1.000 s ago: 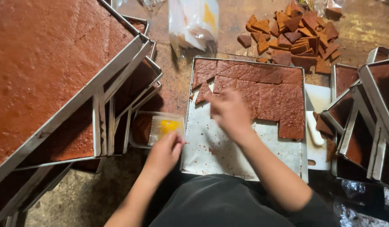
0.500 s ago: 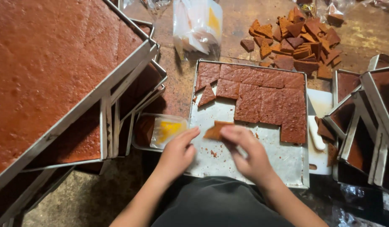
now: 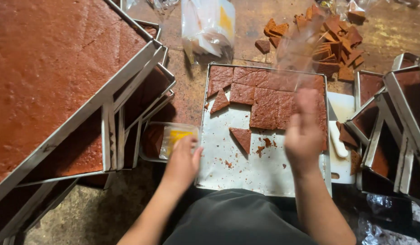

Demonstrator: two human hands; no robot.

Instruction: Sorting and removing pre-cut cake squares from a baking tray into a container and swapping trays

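The left hand [image 3: 181,164] rests at the left edge of the tray [image 3: 228,174], near its front corner. Its fingers lie together, bent over a clear packet [image 3: 171,138] with a yellow patch inside, which sits on the floor just beside the tray; whether the fingers actually pinch the packet I cannot tell.

The right hand [image 3: 304,131] hangs above the right half of the tray, blurred. It holds up a clear bag [image 3: 297,50], a thin see-through sheet that rises from the fingers toward the far edge. The fingers look closed on the bag's lower end, though the blur hides the grip itself.

The tray is lined with white paper. Brown cake slab [image 3: 273,97] fills its far half, cut into squares and wedges. One cut triangle [image 3: 241,137] lies alone near the middle of the paper, apart from the slab, with crumbs beside it. A second triangle [image 3: 220,102] lies by the far left corner, just off the slab.

Beyond the far right corner of the tray lies a heap of cut pieces [image 3: 330,38]. A stack of bags [image 3: 209,27] stands past the far left corner. Stacked trays of cake [image 3: 60,81] lean at the left, and more trays [image 3: 396,118] lean at the right. A white knife handle [image 3: 339,140] lies along the right edge.
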